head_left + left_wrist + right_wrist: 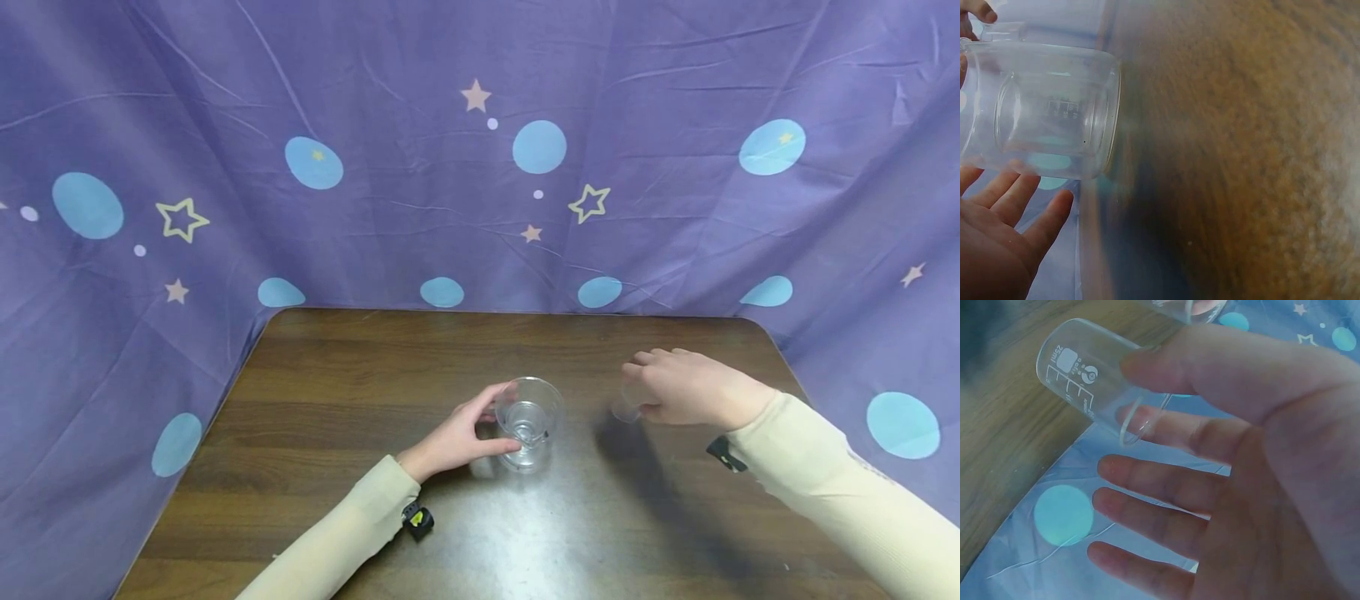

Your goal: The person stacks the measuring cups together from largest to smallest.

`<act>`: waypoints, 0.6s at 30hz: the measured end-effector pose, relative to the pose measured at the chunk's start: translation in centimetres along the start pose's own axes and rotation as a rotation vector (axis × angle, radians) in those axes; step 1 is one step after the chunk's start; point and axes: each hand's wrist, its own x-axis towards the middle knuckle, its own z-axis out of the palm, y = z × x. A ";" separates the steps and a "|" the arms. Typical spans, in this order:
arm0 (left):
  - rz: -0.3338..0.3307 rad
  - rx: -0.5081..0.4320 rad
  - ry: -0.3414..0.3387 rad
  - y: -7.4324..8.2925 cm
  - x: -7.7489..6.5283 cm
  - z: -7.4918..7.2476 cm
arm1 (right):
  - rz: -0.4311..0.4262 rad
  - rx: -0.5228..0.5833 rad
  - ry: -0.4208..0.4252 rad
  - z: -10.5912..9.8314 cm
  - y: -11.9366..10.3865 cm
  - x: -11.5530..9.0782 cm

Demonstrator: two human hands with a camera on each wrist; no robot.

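A large clear glass beaker (551, 408) stands on the table with a smaller beaker (1047, 119) inside it, showing white graduation marks. My left hand (468, 435) holds the large beaker from its left side, thumb near the front and fingers behind. To the right, my right hand (686, 387) pinches a small glass beaker (1085, 372) near its rim between thumb and index finger. That small beaker is printed "25ml" and is tilted in the right wrist view. The other right fingers extend away from it. Whether its base touches the table cannot be told.
The brown wooden table (360, 367) has rounded far corners. A purple cloth (405, 167) with blue ovals and stars hangs behind and at the sides. Dark straps with small devices sit at both wrists, including a black device (417, 520) at the left one.
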 end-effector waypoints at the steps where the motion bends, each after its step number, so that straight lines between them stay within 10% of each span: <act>1: 0.003 -0.001 0.001 0.0 0.0 0.0 | -0.002 0.003 -0.001 -0.1 -0.1 0.1; 18: 0.010 0.001 0.005 -0.2 0.1 0.0 | -0.057 -0.016 0.017 -1.4 -1.7 1.2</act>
